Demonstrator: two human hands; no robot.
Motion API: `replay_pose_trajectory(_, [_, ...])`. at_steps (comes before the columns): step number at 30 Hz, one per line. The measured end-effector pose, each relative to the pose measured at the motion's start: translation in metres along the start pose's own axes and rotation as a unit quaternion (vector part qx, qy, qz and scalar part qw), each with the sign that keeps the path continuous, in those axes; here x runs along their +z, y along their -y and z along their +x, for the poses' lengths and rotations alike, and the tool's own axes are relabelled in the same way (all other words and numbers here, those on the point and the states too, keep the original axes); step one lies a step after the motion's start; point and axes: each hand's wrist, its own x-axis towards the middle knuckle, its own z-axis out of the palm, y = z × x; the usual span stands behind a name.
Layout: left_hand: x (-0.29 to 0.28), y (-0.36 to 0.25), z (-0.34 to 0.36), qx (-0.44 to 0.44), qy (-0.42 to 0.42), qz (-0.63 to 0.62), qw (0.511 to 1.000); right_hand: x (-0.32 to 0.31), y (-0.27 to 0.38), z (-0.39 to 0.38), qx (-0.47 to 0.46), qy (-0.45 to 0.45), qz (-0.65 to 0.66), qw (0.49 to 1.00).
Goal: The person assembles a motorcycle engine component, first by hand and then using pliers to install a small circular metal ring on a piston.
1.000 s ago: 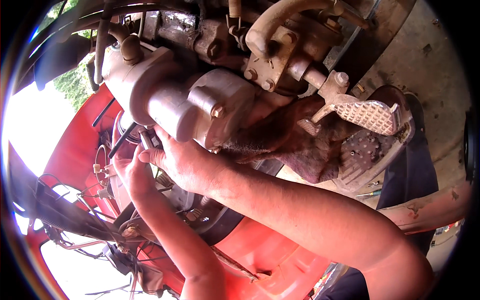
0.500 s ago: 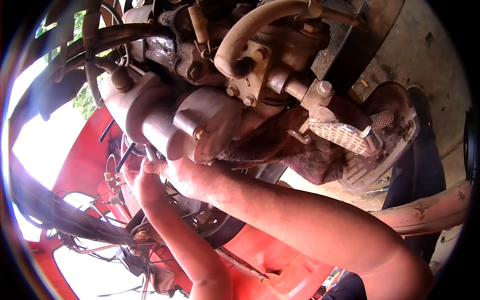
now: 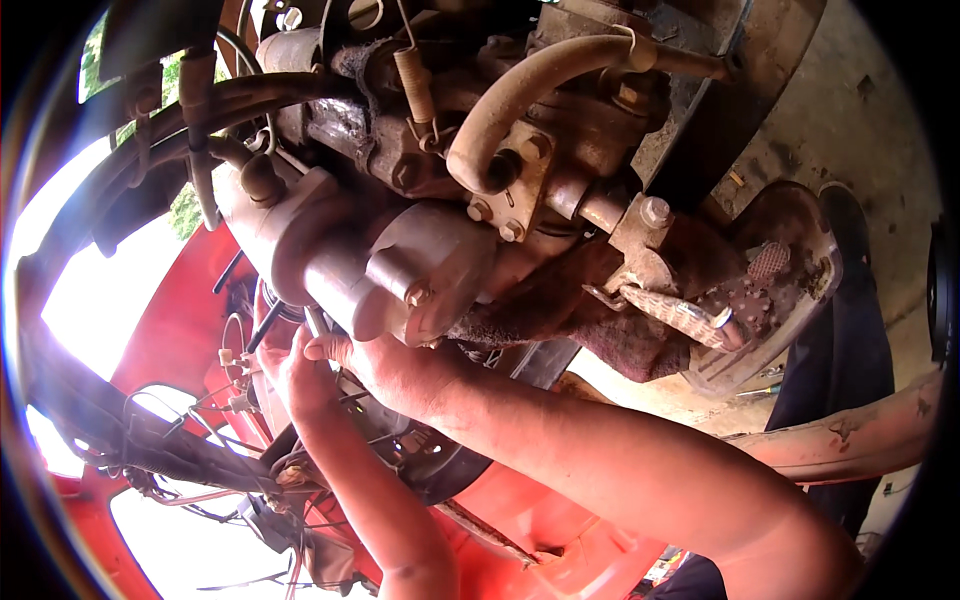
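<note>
both hands under grey cylindrical motor housing (image 3: 330, 250) bolted to grimy engine. right hand (image 3: 385, 365) touching housing underside, fingers curled around thin metal tool (image 3: 318, 325). left hand (image 3: 290, 375) just beside it, fingers pinched near tool tip; what they grip, cannot tell. red bodywork (image 3: 170, 330) behind, wiring bundle (image 3: 200, 460) below, studded foot pedal (image 3: 680, 315) at right.

No packages, labels, signs or screens were in view; only bare, grimy machine parts, hoses, wires and red bodywork showed around the hands.
</note>
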Motion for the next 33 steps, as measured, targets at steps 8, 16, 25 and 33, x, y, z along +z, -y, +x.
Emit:
replay_pose_trajectory(8, [-0.003, 0.001, 0.002, -0.013, 0.015, 0.01, 1.0, -0.001, -0.005, -0.003, -0.011, -0.003, 0.015, 1.0])
replay_pose_trajectory(16, [0.009, 0.002, 0.006, 0.026, 0.033, 0.006, 0.999, 0.0, -0.009, -0.004, -0.023, -0.008, -0.012, 1.0])
replay_pose_trajectory(25, [0.005, 0.004, 0.006, 0.044, 0.038, 0.027, 0.998, 0.003, -0.011, -0.004, -0.032, -0.009, -0.058, 0.998])
replay_pose_trajectory(33, [0.006, 0.003, 0.004, 0.024, 0.032, 0.02, 0.999, 0.003, -0.008, 0.001, -0.042, -0.015, -0.094, 0.995])
